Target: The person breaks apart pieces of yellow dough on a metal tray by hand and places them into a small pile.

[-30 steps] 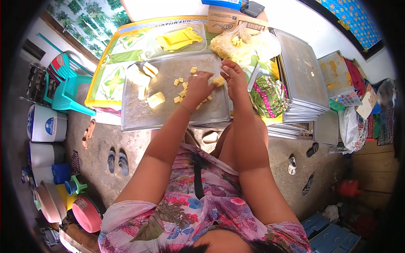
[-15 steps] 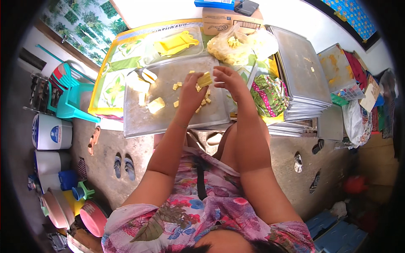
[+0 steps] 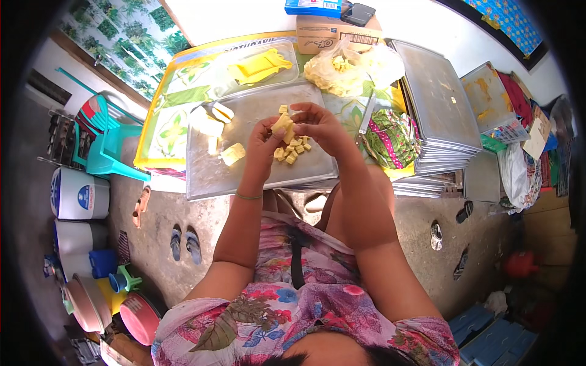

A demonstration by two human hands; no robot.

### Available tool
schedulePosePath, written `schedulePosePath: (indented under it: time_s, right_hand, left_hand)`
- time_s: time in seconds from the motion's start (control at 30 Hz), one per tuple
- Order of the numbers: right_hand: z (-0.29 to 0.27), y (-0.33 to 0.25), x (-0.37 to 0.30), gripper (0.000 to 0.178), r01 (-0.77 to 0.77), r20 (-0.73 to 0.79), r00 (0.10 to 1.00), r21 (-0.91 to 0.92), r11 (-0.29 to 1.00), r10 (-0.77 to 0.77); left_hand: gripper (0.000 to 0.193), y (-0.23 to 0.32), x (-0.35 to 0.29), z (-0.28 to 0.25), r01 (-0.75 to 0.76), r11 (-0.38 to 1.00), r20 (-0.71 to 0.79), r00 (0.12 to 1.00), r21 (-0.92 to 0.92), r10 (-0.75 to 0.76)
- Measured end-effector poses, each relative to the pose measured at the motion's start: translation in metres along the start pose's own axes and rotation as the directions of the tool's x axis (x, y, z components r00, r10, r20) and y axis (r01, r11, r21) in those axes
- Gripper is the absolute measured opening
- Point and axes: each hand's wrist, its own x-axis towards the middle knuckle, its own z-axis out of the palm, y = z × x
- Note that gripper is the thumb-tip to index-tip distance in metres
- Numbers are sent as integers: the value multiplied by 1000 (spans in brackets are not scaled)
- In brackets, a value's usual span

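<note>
Above the metal tray (image 3: 204,174), my left hand (image 3: 264,145) holds a pale yellow block (image 3: 282,124), kind unclear, between its fingers. My right hand (image 3: 322,127) meets it from the other side, thumb and fingers closed at the block's edge. Just below both hands lies a cluster of small yellow cubes (image 3: 292,152) on the tray. Left of my left hand rest a larger yellow slab (image 3: 232,154) and several pale chunks (image 3: 207,124). A knife (image 3: 368,113) lies on the table to the right of my right hand.
Behind the tray sits a clear plastic container (image 3: 292,72) with a yellow sheet in it. A plastic bag (image 3: 336,72) of yellow pieces stands by a cardboard box (image 3: 332,29). Further right are a green patterned cloth bundle (image 3: 390,139) and stacked metal trays (image 3: 430,91).
My hands have come together on the yellow block, which my left hand held by itself before. The cubes, scattered over the tray earlier, now lie mostly in one cluster.
</note>
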Motion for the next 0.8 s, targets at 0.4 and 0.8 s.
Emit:
schedulePosePath:
  time_s: [0.4,0.8]
  right_hand:
    - [5,13,4,39,-31,-42,999,-175,984,24]
    - [-11,21,9,34,-77,-134,989,-159,984,55]
  left_hand:
    - [25,-10,-1,-1,28,997,-125,991,-76,-37]
    - [20,-25,6,-10,130,902,-149,967,-411,-207]
